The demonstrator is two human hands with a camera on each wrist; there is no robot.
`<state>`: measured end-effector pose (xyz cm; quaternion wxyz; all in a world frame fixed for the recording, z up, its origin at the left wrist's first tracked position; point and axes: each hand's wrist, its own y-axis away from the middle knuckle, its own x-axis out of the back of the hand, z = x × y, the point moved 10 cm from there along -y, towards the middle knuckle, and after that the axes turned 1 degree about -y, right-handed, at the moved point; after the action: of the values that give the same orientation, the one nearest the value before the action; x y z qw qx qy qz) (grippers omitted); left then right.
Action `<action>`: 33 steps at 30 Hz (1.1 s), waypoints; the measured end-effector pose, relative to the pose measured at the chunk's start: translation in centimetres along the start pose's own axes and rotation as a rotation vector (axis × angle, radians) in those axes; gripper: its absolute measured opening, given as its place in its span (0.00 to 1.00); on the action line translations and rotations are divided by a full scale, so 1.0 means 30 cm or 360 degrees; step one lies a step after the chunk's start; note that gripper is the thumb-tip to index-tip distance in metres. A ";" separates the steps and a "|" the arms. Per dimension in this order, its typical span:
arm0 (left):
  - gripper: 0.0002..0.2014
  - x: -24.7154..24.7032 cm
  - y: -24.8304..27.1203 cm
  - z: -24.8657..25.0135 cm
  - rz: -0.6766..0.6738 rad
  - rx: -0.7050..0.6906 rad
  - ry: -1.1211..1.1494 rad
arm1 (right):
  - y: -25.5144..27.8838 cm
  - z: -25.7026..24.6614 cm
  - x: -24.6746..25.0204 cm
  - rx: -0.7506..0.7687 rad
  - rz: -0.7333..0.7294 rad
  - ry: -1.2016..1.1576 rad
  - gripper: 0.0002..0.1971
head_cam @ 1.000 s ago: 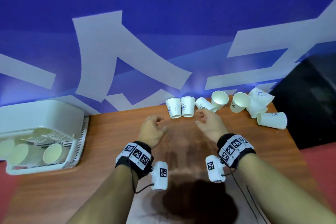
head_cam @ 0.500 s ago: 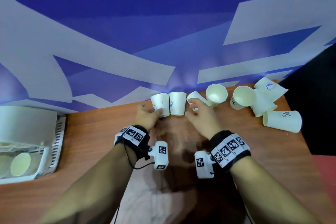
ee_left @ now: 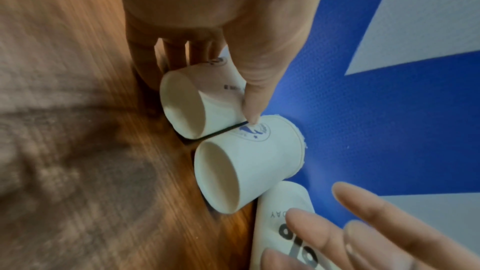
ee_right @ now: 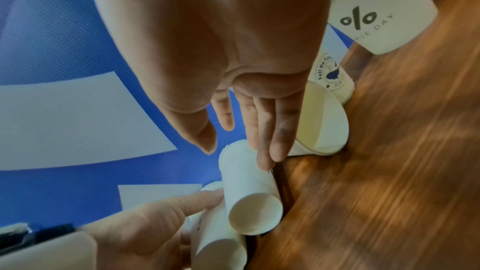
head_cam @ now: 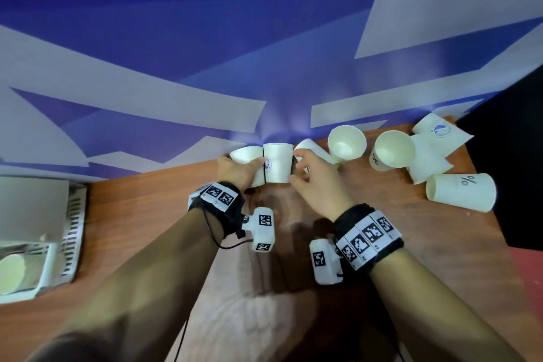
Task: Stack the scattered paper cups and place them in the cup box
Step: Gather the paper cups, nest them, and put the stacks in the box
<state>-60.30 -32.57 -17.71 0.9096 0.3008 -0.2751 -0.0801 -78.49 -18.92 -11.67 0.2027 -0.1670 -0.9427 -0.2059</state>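
Two white paper cups lie side by side against the blue wall, bases toward me. My left hand (head_cam: 242, 170) grips the left cup (head_cam: 249, 156), thumb along one side and fingers behind it; the left wrist view shows this cup (ee_left: 197, 106) in its grasp. My right hand (head_cam: 305, 173) is open, with straight fingertips (ee_right: 265, 159) touching the side of the right cup (head_cam: 277, 163). A third cup (head_cam: 311, 147) with a "%" print lies just behind that hand. The white cup box (head_cam: 73, 229) stands at the far left with stacked cups (head_cam: 11, 270) inside.
Several more cups lie scattered along the wall to the right: an open-mouthed one (head_cam: 346, 144), another (head_cam: 393, 150), and a "%" cup (head_cam: 461, 191) near the table's right edge. A dark area (head_cam: 514, 170) borders the wooden table (head_cam: 147, 214) on the right.
Both hands have reached forward from mid-table to the pair of cups by the wall. The left hand has closed round the left cup; the right hand's fingers now touch the right one.
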 end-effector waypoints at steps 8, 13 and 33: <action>0.40 0.112 0.084 -0.018 0.0024 0.0009 0.0175 | -0.043 -0.091 0.022 0.0082 0.0003 0.0279 0.28; 0.28 0.210 0.133 -0.054 0.0038 -0.0044 0.0276 | -0.091 -0.117 -0.029 -0.0047 -0.0124 0.0579 0.34; 0.27 0.485 0.288 -0.176 0.0129 -0.0109 0.0387 | 0.025 -0.064 -0.246 -0.0326 -0.0261 0.0701 0.29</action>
<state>-45.40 -27.49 -9.55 0.9485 0.2658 -0.1718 -0.0157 -71.23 -20.85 -13.14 0.3678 -0.0608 -0.8604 -0.3475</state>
